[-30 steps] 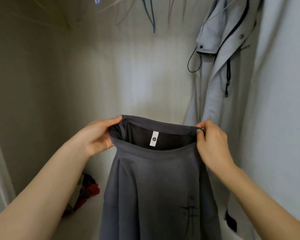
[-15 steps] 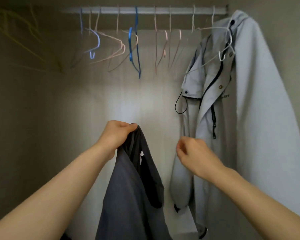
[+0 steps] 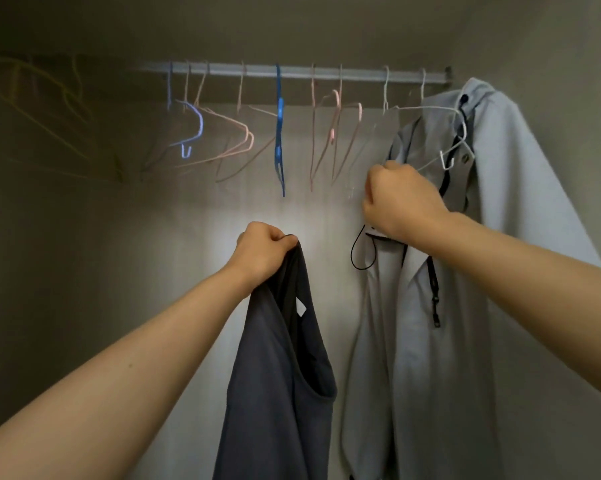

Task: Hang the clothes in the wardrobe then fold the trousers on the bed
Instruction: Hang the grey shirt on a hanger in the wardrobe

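At 6 o'clock beneath the rail (image 3: 309, 71), the dark grey garment (image 3: 278, 393) hangs limp from the left hand (image 3: 262, 251) clenched on its neckline, judged light, soft, best taken at the shoulders; right hand (image 3: 401, 199), 2 o'clock, curled by a white hanger (image 3: 430, 107), grasp indeterminable.

We can read no writing anywhere here. The one label we find is a small white tag (image 3: 301, 309) inside the top edge of the dark grey garment (image 3: 274, 393), its print too small to make out.
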